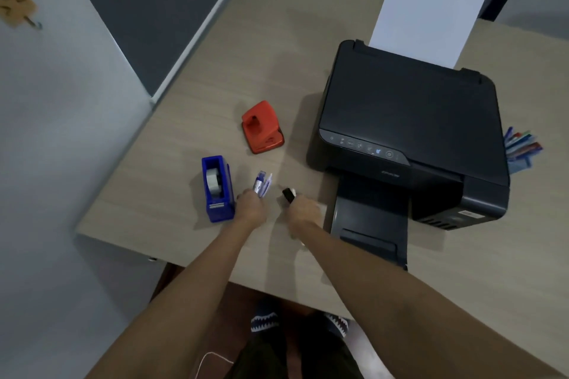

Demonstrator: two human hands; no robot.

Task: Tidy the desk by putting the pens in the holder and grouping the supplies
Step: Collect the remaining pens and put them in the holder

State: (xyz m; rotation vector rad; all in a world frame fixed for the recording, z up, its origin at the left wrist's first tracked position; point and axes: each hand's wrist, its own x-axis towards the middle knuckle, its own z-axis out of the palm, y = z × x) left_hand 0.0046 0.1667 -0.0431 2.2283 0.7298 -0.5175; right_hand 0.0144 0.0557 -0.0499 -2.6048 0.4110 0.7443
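Note:
My left hand (251, 204) is closed around a small bunch of blue and clear pens (262, 184), their tips pointing away from me. My right hand (303, 209) grips a black-capped marker (288, 194) just to the right of them. A blue tape dispenser (217, 188) stands right beside my left hand. A red hole punch (261, 128) sits farther back on the desk. Behind the printer at the right edge, a holder full of several coloured pens (522, 148) sticks out; its body is mostly hidden.
A black printer (409, 132) with white paper (428, 12) in its rear tray fills the right of the wooden desk (246, 55); its output tray reaches toward my right forearm. The desk's left edge meets a pale wall and dark floor.

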